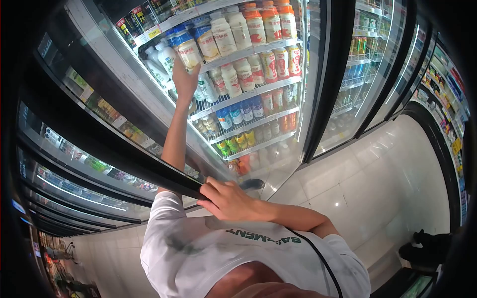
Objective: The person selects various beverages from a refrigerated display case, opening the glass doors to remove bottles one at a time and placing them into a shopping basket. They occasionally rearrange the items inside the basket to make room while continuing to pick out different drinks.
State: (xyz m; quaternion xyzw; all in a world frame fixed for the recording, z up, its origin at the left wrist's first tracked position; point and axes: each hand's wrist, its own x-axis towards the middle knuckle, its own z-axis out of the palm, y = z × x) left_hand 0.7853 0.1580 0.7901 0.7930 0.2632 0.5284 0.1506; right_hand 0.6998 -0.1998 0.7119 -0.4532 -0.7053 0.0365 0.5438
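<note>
**Cooler, door open: left hand at bottle on second shelf**

Left hand point(185, 79) is raised at arm's length into the cooler, fingertips at the lower body of a white plastic bottle with a blue cap and a cream label point(189, 52). The bottle stands at the front of the white wire shelf point(248, 51), at the left end of its row. Its long axis is upright to the shelf, cap up. In the head view it leans, cap towards upper left. Fingers lie against the bottle; whether they wrap round it cannot be told.

Right hand point(226, 198) crosses the chest, fingers curled and clamped on the black edge of the glass cooler door point(149, 166).

Neighbouring bottles with orange caps and red labels point(272, 22) fill the top row.
</note>
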